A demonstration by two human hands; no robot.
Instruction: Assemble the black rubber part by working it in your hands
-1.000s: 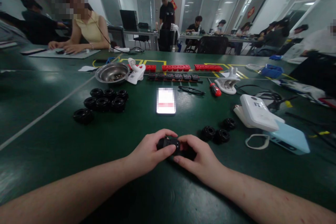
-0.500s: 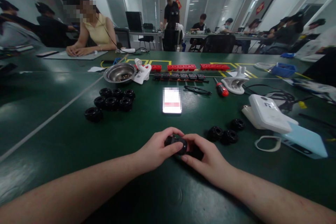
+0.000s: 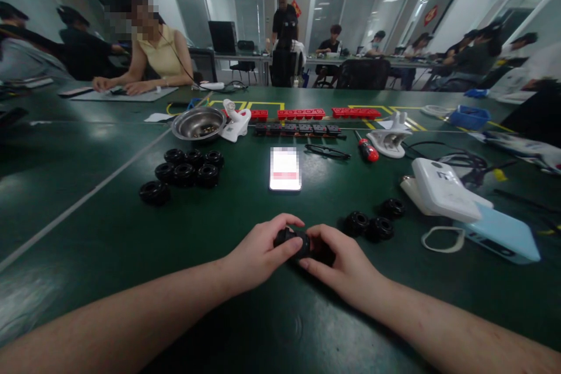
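Observation:
A black, round, wheel-like part [image 3: 300, 247] is held low over the table in front of me, partly covered by fingers. My left hand [image 3: 269, 247] grips it from the left, thumb across its near face and forefinger over the top. From the other side my right hand [image 3: 344, 257] curls around it, thumb and fingertips against its right edge. Similar glossy black parts lie in a group [image 3: 184, 173] to the left of the phone. A smaller set of three black parts [image 3: 380, 228] rests just beyond my right hand.
Ahead lies a lit phone [image 3: 285, 169], with glasses [image 3: 328, 152] and a red-black screwdriver [image 3: 367, 149] to its right. Farther back are a metal bowl [image 3: 198, 124], red trays [image 3: 300, 113] and a black strip of parts [image 3: 298, 129]. White and blue devices [image 3: 504, 234] stand at right; a person sits across the table.
The held part has turned slightly between my fingers, both hands staying nearly in place. The view has shifted a little. Across the table, the seated person's hands have moved apart.

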